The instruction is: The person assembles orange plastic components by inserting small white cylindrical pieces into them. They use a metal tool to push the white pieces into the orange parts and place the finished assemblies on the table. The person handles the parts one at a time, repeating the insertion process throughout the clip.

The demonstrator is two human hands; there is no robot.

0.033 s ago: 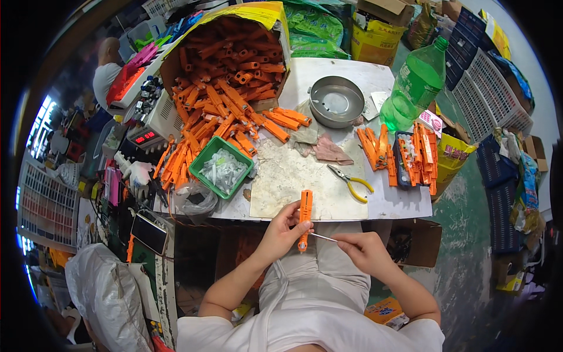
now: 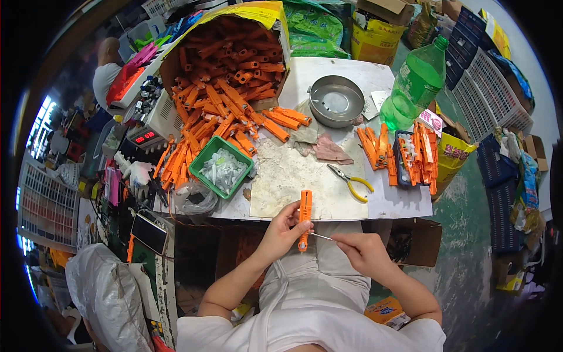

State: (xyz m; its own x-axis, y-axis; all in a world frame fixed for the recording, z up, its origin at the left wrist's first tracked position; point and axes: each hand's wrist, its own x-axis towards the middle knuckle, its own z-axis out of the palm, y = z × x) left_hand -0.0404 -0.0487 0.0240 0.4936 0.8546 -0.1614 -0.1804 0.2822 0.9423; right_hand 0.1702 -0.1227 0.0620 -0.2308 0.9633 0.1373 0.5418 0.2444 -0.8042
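My left hand (image 2: 282, 233) is closed round a long orange plastic part (image 2: 305, 206), held upright at the table's near edge above my lap. My right hand (image 2: 365, 252) pinches a thin metal rod (image 2: 322, 236). Its far end meets the lower part of the orange piece beside my left thumb; any handle is hidden in my fingers. On the table beyond lie pliers (image 2: 355, 185) with yellow handles. To the left, a green tray (image 2: 195, 168) holds small whitish plastic pieces.
A big carton (image 2: 271, 13) on its side spills many orange parts (image 2: 226, 108) onto the table. A metal bowl (image 2: 317, 111), a pink rag (image 2: 333, 150) and a green bottle (image 2: 417, 82) stand or lie farther back. More orange parts (image 2: 425, 154) are stacked at right, round a dark container.
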